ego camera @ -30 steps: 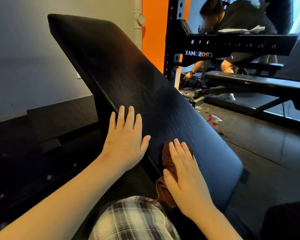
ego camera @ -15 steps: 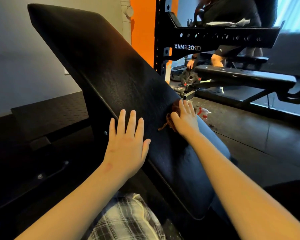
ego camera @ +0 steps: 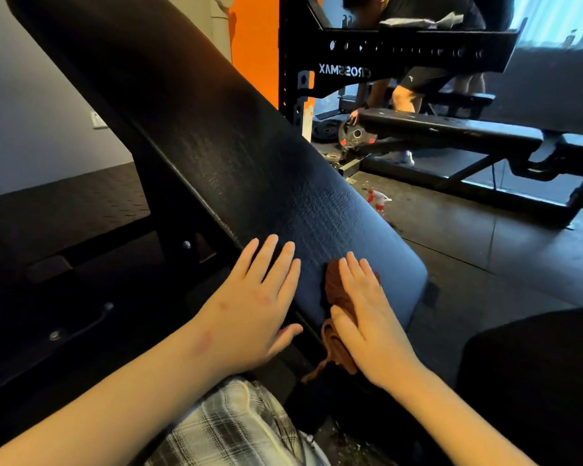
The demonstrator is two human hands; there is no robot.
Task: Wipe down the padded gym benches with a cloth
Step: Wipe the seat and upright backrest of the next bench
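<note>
The right hand [ego camera: 371, 331] lay flat with straight fingers on the cloth [ego camera: 335, 294], pressing it to the pad [ego camera: 243, 169] rather than clutching it. The brown cloth sat bunched under the palm at the pad's lower end, and one corner hung off the near edge. The left hand [ego camera: 249, 314] was just beside it, also flat and slack. Its fingers rested on the pad's left edge, its thumb was spread toward the cloth, and it held nothing.

The black pad sloped up and away to the upper left. A plaid-clad leg [ego camera: 236, 428] showed below, between the forearms.

Beyond the pad's right edge a spray bottle [ego camera: 378, 198] with red trim stood on the dark floor [ego camera: 485, 257]. Farther back was a second bench [ego camera: 451, 131] with a weight plate [ego camera: 355, 134] at its near end. Behind it stood a black rack [ego camera: 401, 55], where another person [ego camera: 418, 79] was bending over.
</note>
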